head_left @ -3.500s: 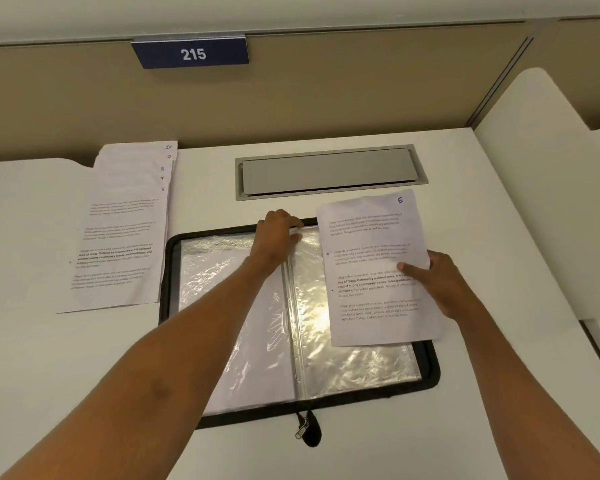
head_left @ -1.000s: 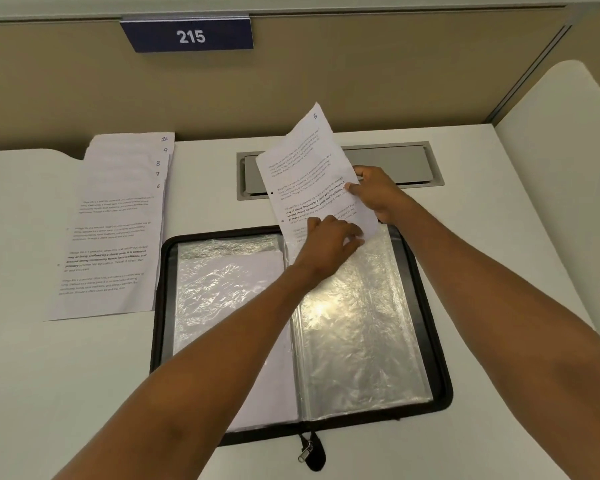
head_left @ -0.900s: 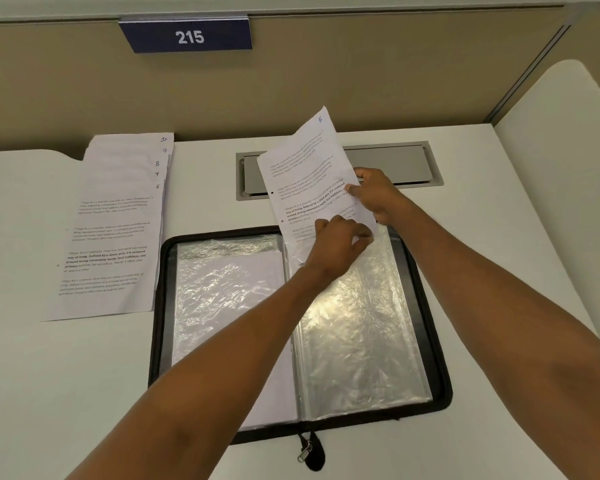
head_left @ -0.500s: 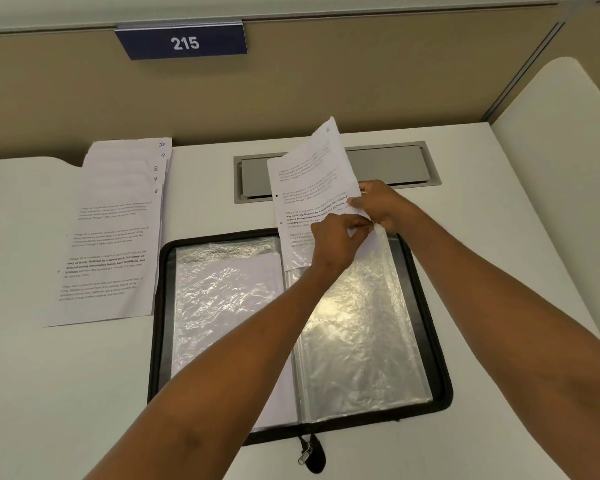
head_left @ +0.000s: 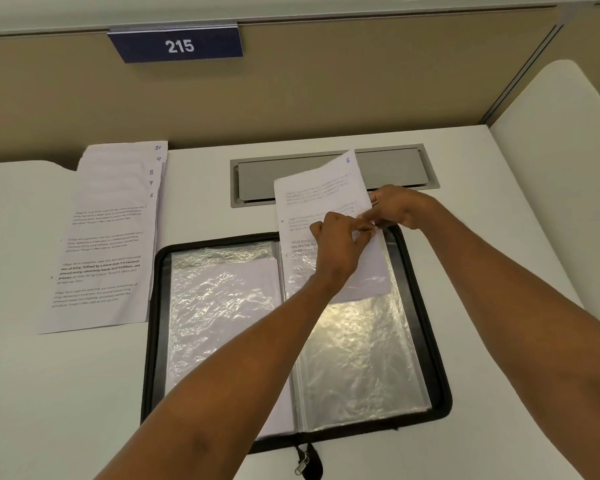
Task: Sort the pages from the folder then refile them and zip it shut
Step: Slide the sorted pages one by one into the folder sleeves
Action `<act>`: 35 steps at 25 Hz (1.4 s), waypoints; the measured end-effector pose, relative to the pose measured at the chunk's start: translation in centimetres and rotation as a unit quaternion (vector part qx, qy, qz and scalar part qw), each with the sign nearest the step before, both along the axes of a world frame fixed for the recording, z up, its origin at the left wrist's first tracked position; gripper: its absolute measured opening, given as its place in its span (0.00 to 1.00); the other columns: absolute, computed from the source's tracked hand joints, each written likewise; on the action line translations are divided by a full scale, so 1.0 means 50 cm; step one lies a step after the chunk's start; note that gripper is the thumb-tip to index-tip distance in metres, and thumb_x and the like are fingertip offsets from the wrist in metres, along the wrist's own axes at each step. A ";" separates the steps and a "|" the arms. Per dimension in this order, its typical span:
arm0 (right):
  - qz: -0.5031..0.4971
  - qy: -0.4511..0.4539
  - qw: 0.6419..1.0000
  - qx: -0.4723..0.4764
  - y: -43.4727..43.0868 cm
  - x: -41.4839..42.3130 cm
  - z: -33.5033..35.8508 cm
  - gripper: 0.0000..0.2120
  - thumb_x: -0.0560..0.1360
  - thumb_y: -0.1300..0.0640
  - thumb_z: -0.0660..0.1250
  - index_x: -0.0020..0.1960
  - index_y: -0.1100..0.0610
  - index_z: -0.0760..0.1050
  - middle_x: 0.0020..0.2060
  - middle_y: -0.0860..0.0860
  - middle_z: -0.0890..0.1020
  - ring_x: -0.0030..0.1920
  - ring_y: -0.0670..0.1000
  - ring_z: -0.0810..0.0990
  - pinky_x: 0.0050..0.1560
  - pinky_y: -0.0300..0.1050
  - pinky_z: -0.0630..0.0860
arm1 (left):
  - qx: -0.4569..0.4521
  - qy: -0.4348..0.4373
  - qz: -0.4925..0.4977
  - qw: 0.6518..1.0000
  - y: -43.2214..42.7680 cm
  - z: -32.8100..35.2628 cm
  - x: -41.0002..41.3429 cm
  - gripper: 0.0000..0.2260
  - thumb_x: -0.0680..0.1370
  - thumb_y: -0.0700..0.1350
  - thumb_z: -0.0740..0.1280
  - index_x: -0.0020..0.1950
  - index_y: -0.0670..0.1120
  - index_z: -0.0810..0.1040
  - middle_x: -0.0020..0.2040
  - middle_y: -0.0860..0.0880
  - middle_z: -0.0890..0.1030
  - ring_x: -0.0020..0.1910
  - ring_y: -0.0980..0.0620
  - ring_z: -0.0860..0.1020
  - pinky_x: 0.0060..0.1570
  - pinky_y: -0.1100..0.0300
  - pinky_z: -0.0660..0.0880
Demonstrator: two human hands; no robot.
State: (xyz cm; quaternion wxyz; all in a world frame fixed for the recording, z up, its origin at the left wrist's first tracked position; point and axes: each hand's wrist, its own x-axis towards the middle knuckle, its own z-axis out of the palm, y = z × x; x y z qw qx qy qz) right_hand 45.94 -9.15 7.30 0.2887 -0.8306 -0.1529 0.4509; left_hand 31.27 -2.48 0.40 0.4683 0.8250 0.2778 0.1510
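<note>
While refiling is in hand, the page (head_left: 319, 188) stands partly inside the folder's (head_left: 152, 306) right sleeve (head_left: 361, 358). The left hand (head_left: 336, 244) pinches the sleeve mouth, and the right hand (head_left: 399, 206) pinches the page edge. Next move: slide the page squarely down until seated.
</note>
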 end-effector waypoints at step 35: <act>0.212 -0.074 0.974 0.042 -0.031 -0.002 -0.001 0.18 0.72 0.52 0.79 0.59 0.54 0.80 0.52 0.45 0.85 0.52 0.49 0.84 0.53 0.46 0.81 | 0.143 0.131 -0.130 0.972 0.313 0.009 -0.079 0.09 0.82 0.50 0.69 0.59 0.52 0.86 0.53 0.51 0.87 0.56 0.51 0.83 0.66 0.49 0.64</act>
